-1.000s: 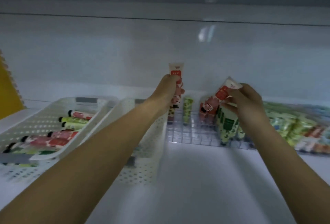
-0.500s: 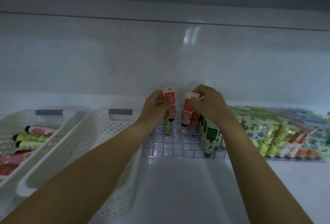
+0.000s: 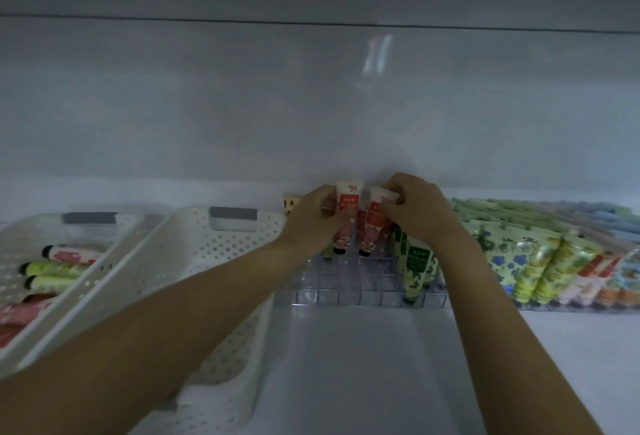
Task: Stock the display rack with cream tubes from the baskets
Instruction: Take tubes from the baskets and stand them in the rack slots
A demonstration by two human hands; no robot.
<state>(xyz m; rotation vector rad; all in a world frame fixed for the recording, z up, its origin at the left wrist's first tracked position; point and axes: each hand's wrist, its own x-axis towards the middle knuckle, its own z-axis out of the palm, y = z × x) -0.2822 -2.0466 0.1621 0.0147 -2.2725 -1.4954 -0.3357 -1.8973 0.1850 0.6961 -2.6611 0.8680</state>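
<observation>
- Gripping a red-and-white cream tube (image 3: pixel 348 206) with curled fingers, the left hand (image 3: pixel 311 220) is at the centre of the frame; the tube stands cap down over the back cells of the clear display rack (image 3: pixel 360 291).
- The right hand (image 3: pixel 420 213) pinches the flat end of a second red tube (image 3: pixel 375 223), just beside the first one and a little tilted; its dark cap is at the grid, but I cannot tell if it sits inside a cell, the view is blurred there.
- A green tube (image 3: pixel 417 266) stands in the rack at its right side, below the right wrist.
- At the right of the frame the stocked tubes (image 3: pixel 540 261) stand in close rows; green, blue and orange patterns.
- At the left are two white perforated baskets; the nearer basket (image 3: pixel 194 247) is under the left forearm; the farther basket (image 3: pixel 20 244), at the left edge, holds loose tubes (image 3: pixel 57 268), red and green, lying on their sides.
- All stands on a white shelf (image 3: pixel 363 365).
</observation>
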